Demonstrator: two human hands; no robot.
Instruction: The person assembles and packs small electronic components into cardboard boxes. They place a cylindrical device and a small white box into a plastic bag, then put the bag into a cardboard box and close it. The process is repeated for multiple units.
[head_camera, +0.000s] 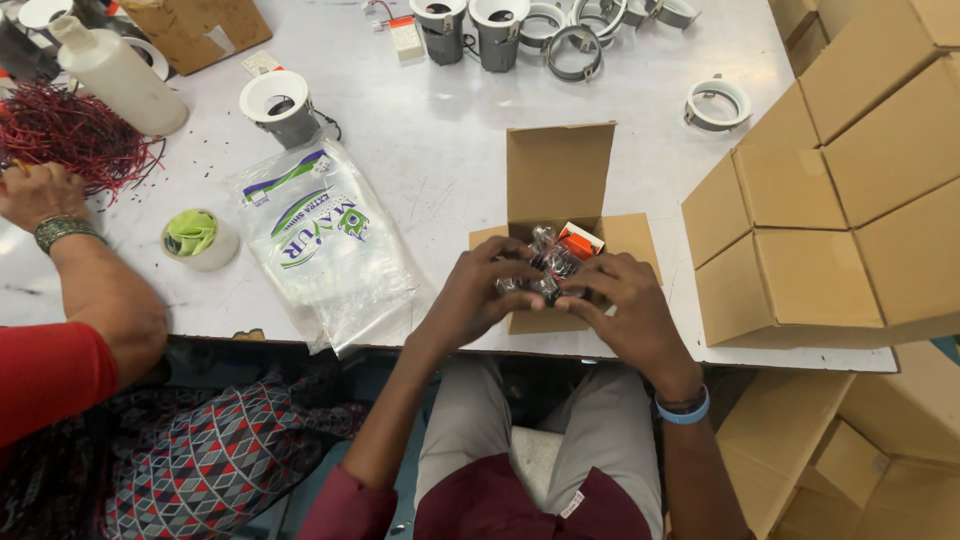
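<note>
Both hands closed round one wrapped bundle (548, 262) — shiny clear plastic over a dark fitting, with an orange and white block showing at its right end. Left hand (482, 290) gripping the bundle's left side, fingers curled over the top; right hand (622, 300) clamped on its right side, blue wristband (684, 410) on that wrist. Bundle held just above the mouth of a small open cardboard box (560, 180), at the near edge of the grey desk (450, 150), far flap standing upright, side flaps spread flat.

To the right, touching the desk edge — a stack of closed cardboard cartons (840, 220). To the left of the small box, a flat clear plastic bag with green and purple print (325, 245), and beyond it a roll of tape with a green scrap inside (198, 240). Farther off, white-rimmed round lamp housings (278, 105) and loose rings (716, 104). At far left, a white plastic bottle (115, 75), a tangle of red wire (65, 135), and another person's hand (38, 192) resting beside it.
</note>
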